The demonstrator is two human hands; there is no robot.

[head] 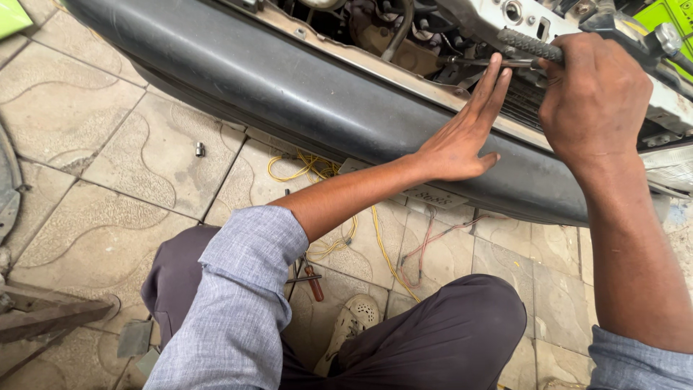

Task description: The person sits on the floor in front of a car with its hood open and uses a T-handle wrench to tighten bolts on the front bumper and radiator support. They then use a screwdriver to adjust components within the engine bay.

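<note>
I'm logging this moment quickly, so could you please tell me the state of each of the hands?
Left hand: open, fingers flat against the dark scooter body panel.
Right hand: closed around a knurled tool handle.

A pale rectangular plate [426, 193] with dark lettering lies on the paving under the bodywork

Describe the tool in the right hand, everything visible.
The tool is a slim metal hand tool with a dark grey, knurled or ribbed grip; its working end is hidden among the vehicle's parts, so its exact kind cannot be told. It lies nearly level, tilted slightly down to the right, at the open top of the dark vehicle body. The right hand is closed around its right end. The left hand rests flat on the body, fingertips just below the grip.
</note>
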